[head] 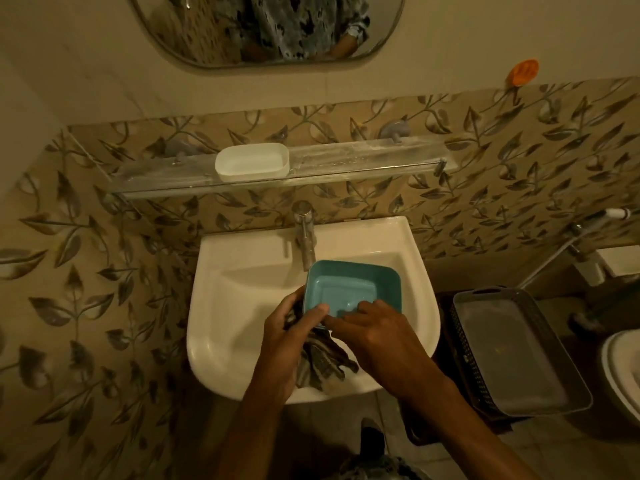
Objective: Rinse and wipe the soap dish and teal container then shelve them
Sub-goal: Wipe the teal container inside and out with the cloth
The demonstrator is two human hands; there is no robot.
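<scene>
The teal container (349, 289), square and open side up, is held over the white sink (242, 306) just below the tap (304, 233). My left hand (294, 334) grips its near left edge together with a striped cloth (322, 362) that hangs down under it. My right hand (377, 334) rests on the near edge with fingertips reaching inside the container. The white soap dish (252, 161) stands on the glass shelf (363, 161) above the sink, left of its middle.
A grey lidded basket (519, 351) sits right of the sink, with a toilet rim (620, 368) beyond it. A mirror (263, 29) hangs above the shelf. An orange hook (523, 71) sticks on the wall at upper right. No water runs from the tap.
</scene>
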